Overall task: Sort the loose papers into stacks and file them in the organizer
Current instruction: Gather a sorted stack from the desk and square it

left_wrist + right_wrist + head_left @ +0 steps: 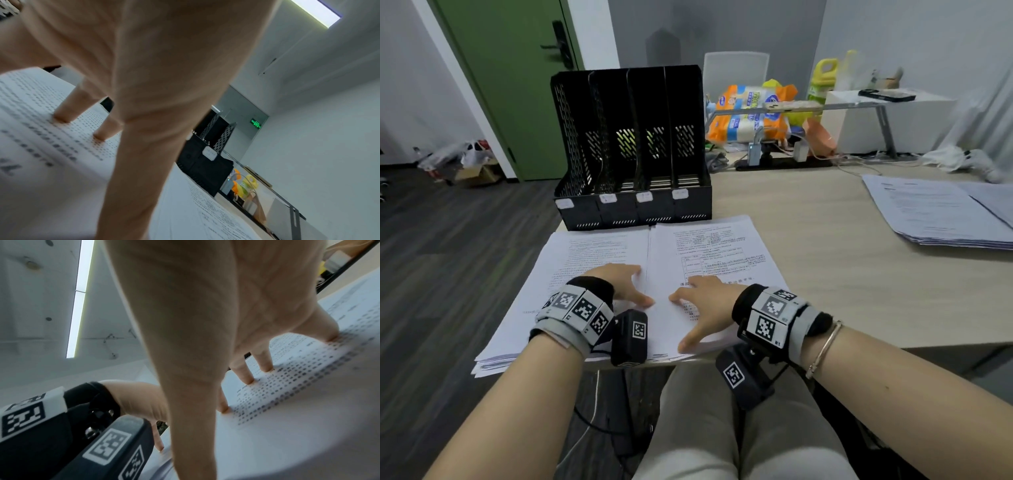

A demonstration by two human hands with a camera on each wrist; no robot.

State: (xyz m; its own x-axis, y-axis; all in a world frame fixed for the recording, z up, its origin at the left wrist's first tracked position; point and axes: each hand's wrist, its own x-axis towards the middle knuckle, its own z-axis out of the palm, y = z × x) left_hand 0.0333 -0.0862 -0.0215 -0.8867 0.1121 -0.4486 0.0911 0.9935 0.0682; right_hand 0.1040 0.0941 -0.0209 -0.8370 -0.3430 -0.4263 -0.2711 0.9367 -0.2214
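No legible text on papers (709, 246), labels.

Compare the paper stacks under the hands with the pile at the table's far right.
The near stacks lie side by side before the black organizer, each under fingertips of the left hand or right hand; the far pile lies untouched. The near stacks overhang the table edge. All are white printed sheets, unfiled.

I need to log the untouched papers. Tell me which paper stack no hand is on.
The white paper stack at the table's far right edge: no hand touches it. The two stacks before the black organizer lie under the left hand and right hand.
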